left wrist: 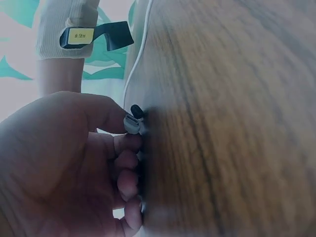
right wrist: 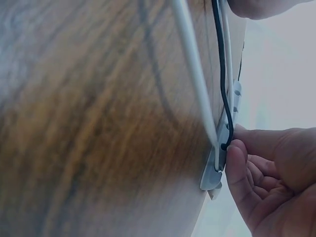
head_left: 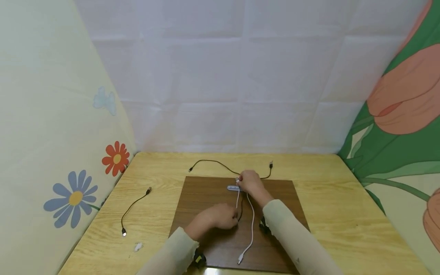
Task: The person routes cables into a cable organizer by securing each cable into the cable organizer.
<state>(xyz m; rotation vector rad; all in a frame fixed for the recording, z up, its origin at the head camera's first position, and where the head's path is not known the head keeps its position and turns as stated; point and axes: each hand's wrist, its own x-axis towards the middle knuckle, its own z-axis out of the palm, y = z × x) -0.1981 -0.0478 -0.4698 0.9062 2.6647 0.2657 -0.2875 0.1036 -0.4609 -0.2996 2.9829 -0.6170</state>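
Note:
A pale cable holder (head_left: 232, 188) (right wrist: 211, 178) lies near the board's far edge, with white cables and a black cable (right wrist: 221, 64) running through it. Thumb and forefinger of my right hand (head_left: 252, 182) (right wrist: 276, 168) pinch at the black cable where it meets the holder; its far end is hidden. A white plug (head_left: 237, 180) shows beside those fingertips. Nearer, my left hand (head_left: 221, 216) (left wrist: 74, 153) pinches a white cable's connector (left wrist: 132, 124) between thumb and forefinger. A black connector (left wrist: 137, 111) sits right against it. Another white cable (head_left: 253, 221) trails toward the front.
The brown board (head_left: 192, 198) lies on a wooden table (head_left: 343, 214). Behind it stretches a loose black cable (head_left: 214, 160). On the left lie a short black cable (head_left: 132, 204) and a small white piece (head_left: 138, 246). A white sheet (head_left: 237, 76) hangs behind.

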